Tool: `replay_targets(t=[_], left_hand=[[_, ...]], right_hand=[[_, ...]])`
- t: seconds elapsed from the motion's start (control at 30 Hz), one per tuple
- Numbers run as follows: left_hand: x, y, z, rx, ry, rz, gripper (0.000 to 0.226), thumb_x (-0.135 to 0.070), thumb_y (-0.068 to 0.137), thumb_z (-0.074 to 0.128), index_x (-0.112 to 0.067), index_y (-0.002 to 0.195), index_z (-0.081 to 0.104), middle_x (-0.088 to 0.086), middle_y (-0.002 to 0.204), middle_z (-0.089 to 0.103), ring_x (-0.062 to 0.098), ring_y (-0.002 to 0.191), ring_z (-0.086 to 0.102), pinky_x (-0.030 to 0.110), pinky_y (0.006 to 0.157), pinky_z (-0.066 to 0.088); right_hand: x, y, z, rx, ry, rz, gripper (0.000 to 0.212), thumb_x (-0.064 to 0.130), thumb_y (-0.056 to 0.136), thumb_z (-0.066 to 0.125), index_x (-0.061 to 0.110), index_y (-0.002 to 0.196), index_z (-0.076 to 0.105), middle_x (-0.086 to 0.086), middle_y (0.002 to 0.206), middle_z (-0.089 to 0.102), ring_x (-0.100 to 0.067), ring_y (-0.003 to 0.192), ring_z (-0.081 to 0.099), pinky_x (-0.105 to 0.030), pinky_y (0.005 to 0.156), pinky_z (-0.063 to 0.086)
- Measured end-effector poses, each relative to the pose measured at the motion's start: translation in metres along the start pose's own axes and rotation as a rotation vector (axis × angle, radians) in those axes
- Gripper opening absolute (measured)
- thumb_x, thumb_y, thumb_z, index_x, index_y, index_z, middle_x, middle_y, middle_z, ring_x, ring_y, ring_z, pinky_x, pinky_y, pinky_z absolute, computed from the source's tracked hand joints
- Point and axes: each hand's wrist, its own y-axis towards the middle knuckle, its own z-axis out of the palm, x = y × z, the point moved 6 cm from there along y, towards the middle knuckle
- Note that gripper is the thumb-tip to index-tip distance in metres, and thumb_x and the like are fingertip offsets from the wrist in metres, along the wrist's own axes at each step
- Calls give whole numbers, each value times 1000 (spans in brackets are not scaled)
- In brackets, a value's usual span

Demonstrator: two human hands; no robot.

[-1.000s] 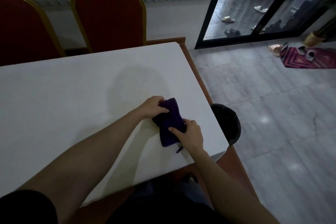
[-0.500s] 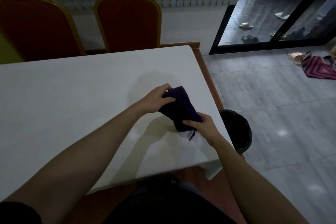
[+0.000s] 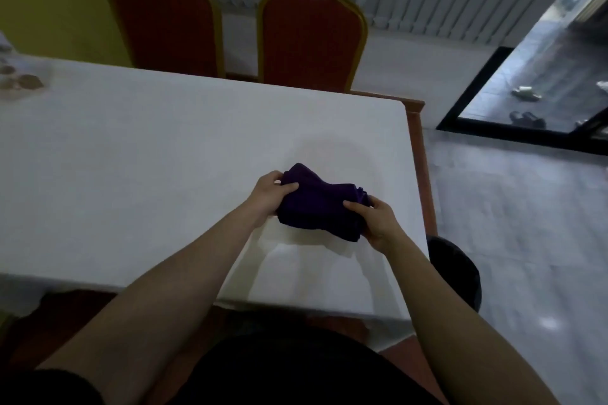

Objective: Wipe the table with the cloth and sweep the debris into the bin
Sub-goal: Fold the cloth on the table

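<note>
– Now, where's the purple cloth (image 3: pixel 320 204)?
– Bunched on the white bench (image 3: pixel 148 158) near its right end; left hand (image 3: pixel 269 192) and right hand (image 3: pixel 378 220) both have fingers curled round it; bin (image 3: pixel 460 273) just beyond the edge.
– Advice?
– Fold it flat, press evenly; far-left debris (image 3: pixel 23 80) needs sweeping binward.
– Changed?
– Cloth lay more upright half a second ago; now it lies crosswise.
</note>
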Motion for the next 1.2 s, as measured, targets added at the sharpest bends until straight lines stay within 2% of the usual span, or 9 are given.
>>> replay_targets(t=[0.17,0.27,0.33,0.5,0.7,0.83,0.9,1.03,1.2], left_hand=[[12,-8,-63,-115,-78,-14,30,-18,93,65,-10,121,59,9,115,67,18,87,66,31,64,57],[18,-14,-114,-188,-108,-23,30,-17,94,64,-10,122,60,4,102,68,15,82,66,27,60,54],[25,-16,-154,-237,-109,-30,30,-17,93,64,-9,122,61,5,103,69,15,83,65,27,59,53],[41,-18,-270,-356,-118,-30,28,-16,89,69,-9,116,65,3,98,69,17,85,65,31,67,56],[61,-21,-428,-422,-139,-61,28,-12,86,73,-8,113,67,6,100,69,20,88,66,40,80,57],[71,-29,-530,-438,-133,-66,33,-6,87,71,-8,119,65,2,97,67,15,86,64,28,69,55],[75,-29,-562,-458,-121,-70,34,-4,88,69,-7,121,65,3,97,66,14,84,63,25,67,53],[92,-28,-642,-537,-57,-84,35,-2,90,65,-5,125,64,10,109,64,17,88,61,27,74,51],[123,-28,-704,-634,2,-103,38,0,93,59,-11,130,63,12,124,65,24,105,60,35,95,50]], right_hand=[[0,15,58,81,-125,53,42,6,84,72,9,123,58,-11,116,66,-29,104,64,-36,69,59],[-4,24,108,149,-180,77,30,7,85,70,10,114,62,-10,110,67,-28,99,65,-34,67,59],[-8,29,146,183,-223,92,23,7,85,70,12,107,63,-10,107,68,-26,96,66,-34,67,59],[-27,47,260,246,-326,122,31,6,83,73,6,113,63,-12,109,69,-27,97,67,-33,68,59],[-65,55,418,297,-381,158,27,4,82,73,6,108,64,-13,105,70,-27,95,68,-36,72,60],[-92,54,519,331,-396,185,28,1,83,72,1,109,63,-15,101,69,-28,88,68,-37,69,59],[-102,51,551,353,-418,183,26,1,83,72,1,107,63,-14,97,69,-28,85,69,-40,73,60],[-129,53,629,358,-527,175,23,5,81,75,6,100,63,-13,98,69,-29,91,70,-46,82,59],[-158,51,694,379,-678,139,28,10,76,80,7,98,63,-15,102,70,-29,93,70,-43,81,60]])
